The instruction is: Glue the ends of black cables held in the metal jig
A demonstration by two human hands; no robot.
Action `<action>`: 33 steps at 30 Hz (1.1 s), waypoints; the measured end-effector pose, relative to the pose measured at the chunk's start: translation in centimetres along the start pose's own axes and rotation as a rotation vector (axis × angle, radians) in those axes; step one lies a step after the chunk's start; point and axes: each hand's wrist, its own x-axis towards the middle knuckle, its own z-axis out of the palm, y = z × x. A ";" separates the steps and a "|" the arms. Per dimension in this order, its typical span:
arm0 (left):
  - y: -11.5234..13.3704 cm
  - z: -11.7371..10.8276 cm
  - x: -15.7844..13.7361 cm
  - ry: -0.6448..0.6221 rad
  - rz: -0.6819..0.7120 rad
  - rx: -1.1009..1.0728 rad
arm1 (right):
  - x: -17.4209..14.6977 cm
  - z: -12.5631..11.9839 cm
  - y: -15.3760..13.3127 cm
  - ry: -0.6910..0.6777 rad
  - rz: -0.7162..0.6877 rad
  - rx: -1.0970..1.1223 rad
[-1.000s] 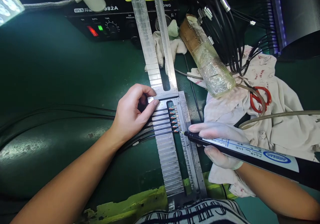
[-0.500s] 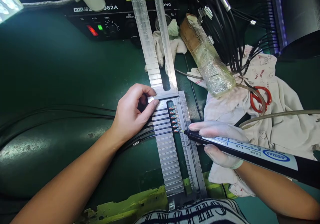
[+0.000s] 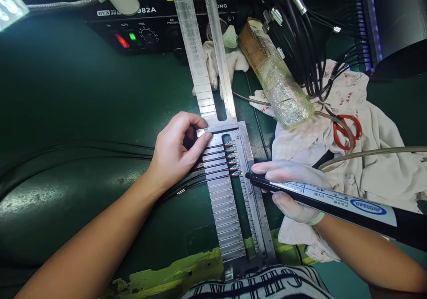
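Note:
My left hand (image 3: pixel 180 145) is bare and closed, its thumb and forefinger gripping the edge of a slotted metal jig (image 3: pixel 225 201). Thin black cables (image 3: pixel 215 159) lie side by side across the slots, passing under or beside that hand. Their stripped ends show small coloured wires (image 3: pixel 232 161) over the jig's channel. In a white glove, my right hand (image 3: pixel 295 188) is wrapped round a black glue syringe (image 3: pixel 333 201) with a white-and-blue label. The syringe tip is at the lowest wire end; whether it touches cannot be made out.
A second slotted metal jig (image 3: pixel 196 63) extends away towards a black dispenser controller (image 3: pixel 133 28) with lit switches. To the right are a plastic-wrapped block (image 3: pixel 287 94), red-handled scissors (image 3: pixel 356 130), a white cloth (image 3: pixel 376 125) and a bundle of black cables (image 3: pixel 300 45). A hose (image 3: pixel 373 152) crosses the cloth.

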 end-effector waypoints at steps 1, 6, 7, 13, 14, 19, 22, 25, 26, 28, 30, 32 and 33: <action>0.0 0.0 0.0 0.000 0.000 -0.001 | 0.0 0.0 0.0 0.003 0.001 0.000; 0.0 0.0 0.0 -0.001 0.000 -0.010 | 0.0 -0.1 -0.1 -0.004 0.001 -0.014; 0.0 0.0 0.0 0.000 0.000 -0.010 | 0.0 -0.1 -0.1 -0.008 -0.003 -0.014; 0.0 0.0 0.0 -0.005 -0.020 0.000 | -0.1 -0.1 0.0 -0.018 -0.013 0.001; 0.0 0.0 0.0 -0.005 -0.024 0.008 | -0.1 -0.1 0.0 -0.014 -0.010 0.006; 0.1 0.0 0.0 -0.002 -0.024 0.009 | -0.2 -0.2 0.0 -0.028 -0.001 0.005; 0.1 0.0 0.0 -0.004 -0.014 -0.001 | -0.2 -0.2 0.0 -0.024 -0.009 0.000; 0.1 0.0 0.0 -0.004 -0.016 0.002 | -0.1 -0.1 0.0 -0.020 -0.017 -0.005; 0.1 0.0 0.0 -0.002 -0.016 0.002 | -0.1 -0.1 0.1 -0.020 -0.017 -0.007; 0.1 0.0 0.0 0.000 -0.013 0.002 | -0.1 -0.1 0.1 -0.015 -0.020 -0.010; 0.1 0.0 0.0 0.001 -0.013 0.007 | -0.2 -0.1 0.1 -0.008 -0.020 -0.013; 0.1 0.0 0.0 -0.002 -0.021 0.016 | -0.2 -0.1 0.1 -0.008 -0.016 -0.014; 0.1 0.0 0.0 -0.003 -0.024 0.019 | -0.2 -0.1 0.1 -0.014 -0.016 -0.013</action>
